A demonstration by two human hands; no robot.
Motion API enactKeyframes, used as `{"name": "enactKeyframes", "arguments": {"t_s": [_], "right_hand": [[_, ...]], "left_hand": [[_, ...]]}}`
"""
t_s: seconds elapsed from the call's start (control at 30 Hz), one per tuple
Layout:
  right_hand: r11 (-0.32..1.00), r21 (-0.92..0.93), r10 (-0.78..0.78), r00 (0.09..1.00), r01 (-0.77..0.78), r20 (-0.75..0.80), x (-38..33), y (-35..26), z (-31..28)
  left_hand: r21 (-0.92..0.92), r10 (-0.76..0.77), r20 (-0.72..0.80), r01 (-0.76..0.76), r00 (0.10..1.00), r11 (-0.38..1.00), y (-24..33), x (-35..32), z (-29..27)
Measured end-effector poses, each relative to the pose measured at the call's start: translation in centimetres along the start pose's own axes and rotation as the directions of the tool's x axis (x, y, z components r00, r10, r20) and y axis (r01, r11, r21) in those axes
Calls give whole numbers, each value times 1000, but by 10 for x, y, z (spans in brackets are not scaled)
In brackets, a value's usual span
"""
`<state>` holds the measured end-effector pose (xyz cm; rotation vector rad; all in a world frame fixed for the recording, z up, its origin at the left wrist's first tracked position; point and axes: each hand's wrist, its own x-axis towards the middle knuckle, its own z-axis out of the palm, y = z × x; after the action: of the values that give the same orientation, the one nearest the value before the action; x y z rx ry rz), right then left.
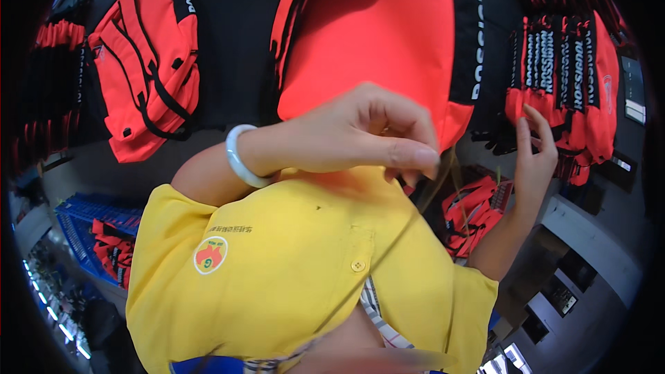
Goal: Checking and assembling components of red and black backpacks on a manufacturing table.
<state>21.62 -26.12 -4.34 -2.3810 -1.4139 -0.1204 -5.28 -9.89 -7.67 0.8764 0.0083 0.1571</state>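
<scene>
My left hand (367, 131), with a pale bangle on its wrist, is raised in front of my chest at the near edge of a large red bag panel (374, 41). Its fingers are curled in toward the thumb. What they hold, if anything, is hidden. Over to the right, my right hand (537, 142) reaches up with long, nearly straight fingers. Its fingertips touch the lower edge of a row of folded red and black bags (554, 83), standing side by side with white lettering on their black bands.
A red bag with black straps (149, 62) lies on the black table (232, 48) at the left. More folded bags (59, 90) are stacked at the far left. Below the table, a blue crate (83, 225) and red pieces with black trim (474, 215) flank me.
</scene>
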Motion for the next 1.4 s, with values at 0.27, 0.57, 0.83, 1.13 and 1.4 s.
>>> {"name": "enactKeyframes", "arguments": {"t_s": [0.27,0.57,0.83,1.13,1.4], "right_hand": [[882,358,242,947,-306,213,-22,6,63],[616,565,584,799,-549,140,-70,107,171],[-342,598,766,154,-725,624,-131,127,242],[-200,685,582,478,-701,658,-91,54,245],[664,634,485,874,-397,39,-33,-14,246]], "left_hand": [[-423,368,17,-327,930,845,19,-30,45],[-418,337,1,-306,942,856,13,-24,36],[-407,345,-1,-316,939,857,18,-29,22],[-391,358,-7,-332,934,859,22,-32,9],[-351,410,-54,-402,910,846,19,-36,5]]}}
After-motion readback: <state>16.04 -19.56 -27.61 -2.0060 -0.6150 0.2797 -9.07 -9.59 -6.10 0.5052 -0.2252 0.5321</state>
